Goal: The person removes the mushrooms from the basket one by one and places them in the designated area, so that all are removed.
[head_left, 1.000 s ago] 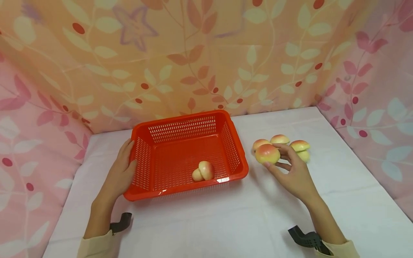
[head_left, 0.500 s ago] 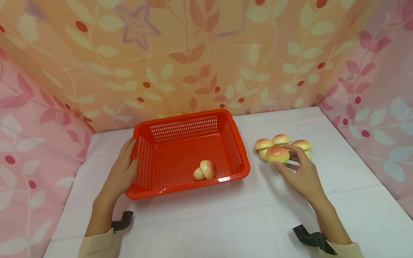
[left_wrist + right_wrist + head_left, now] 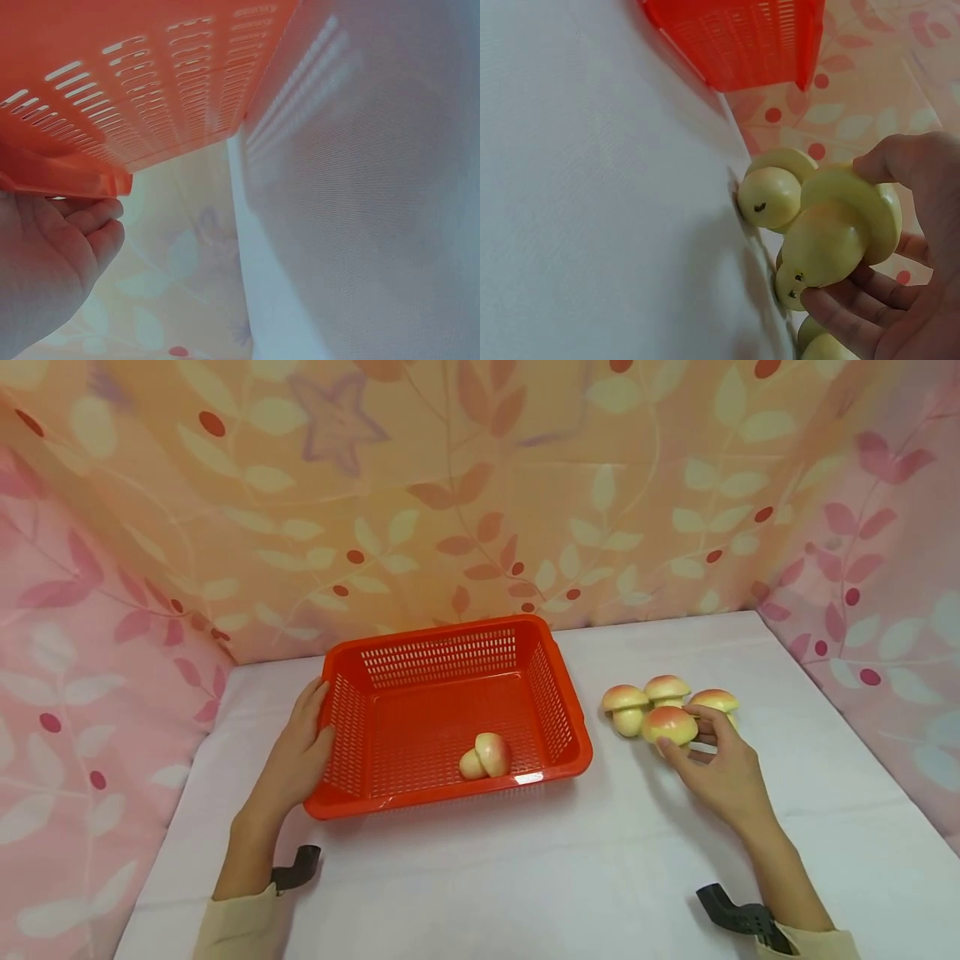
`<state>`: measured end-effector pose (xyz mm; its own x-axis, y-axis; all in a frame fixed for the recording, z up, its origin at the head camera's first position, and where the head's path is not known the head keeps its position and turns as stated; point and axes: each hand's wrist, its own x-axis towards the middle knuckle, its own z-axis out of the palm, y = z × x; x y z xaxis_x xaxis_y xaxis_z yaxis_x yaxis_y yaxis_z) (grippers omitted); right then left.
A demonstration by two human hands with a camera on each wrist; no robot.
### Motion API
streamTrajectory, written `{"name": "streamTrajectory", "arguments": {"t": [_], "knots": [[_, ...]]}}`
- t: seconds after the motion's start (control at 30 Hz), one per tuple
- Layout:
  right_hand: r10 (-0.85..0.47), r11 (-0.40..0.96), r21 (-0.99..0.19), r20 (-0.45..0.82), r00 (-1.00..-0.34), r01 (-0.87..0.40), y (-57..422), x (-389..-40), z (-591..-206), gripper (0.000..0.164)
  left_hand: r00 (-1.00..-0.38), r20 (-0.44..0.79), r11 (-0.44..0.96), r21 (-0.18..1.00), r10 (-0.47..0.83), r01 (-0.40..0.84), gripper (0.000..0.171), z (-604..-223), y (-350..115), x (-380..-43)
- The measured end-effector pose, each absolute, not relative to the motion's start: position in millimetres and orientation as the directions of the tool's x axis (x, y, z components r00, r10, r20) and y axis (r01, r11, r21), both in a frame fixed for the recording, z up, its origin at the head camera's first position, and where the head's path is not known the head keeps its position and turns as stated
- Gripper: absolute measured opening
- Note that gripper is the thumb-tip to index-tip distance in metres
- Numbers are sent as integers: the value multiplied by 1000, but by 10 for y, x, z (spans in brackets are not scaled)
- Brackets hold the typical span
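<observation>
A red-orange plastic basket (image 3: 442, 714) with slotted walls stands on the white table. At its left rim, my left hand (image 3: 296, 752) holds on; in the left wrist view, this hand (image 3: 60, 255) has its fingers against the rim's outer edge. Inside the basket, near the front wall, lies a toy mushroom (image 3: 487, 756) with a reddish cap. My right hand (image 3: 720, 768) pinches another mushroom (image 3: 670, 725) by its cap, between thumb and fingers. The right wrist view shows that mushroom's pale yellow stem (image 3: 825, 244) from below.
Beyond the held mushroom, several more mushrooms cluster on the table: a left one (image 3: 626, 706), a back one (image 3: 667, 687) and a right one (image 3: 716, 697), partly covered by my right hand. Patterned cloth walls (image 3: 480, 493) enclose the table's back and sides.
My right hand has moved right with the mushroom, away from in front of the leftmost one, whose stem now shows. The whole head view has shifted slightly. My left hand stays at the basket rim.
</observation>
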<state>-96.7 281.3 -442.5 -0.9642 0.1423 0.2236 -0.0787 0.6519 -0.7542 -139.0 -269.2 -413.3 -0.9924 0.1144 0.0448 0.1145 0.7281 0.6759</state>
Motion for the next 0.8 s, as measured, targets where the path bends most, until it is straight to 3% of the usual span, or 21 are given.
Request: {"name": "streamTrajectory", "arguments": {"t": [0.8], "knots": [[145,743,-670,145,-979,11,2900,-991,-4518,59,-993,33,740,664,112,105,67,-4116,-2675,-1397]]}}
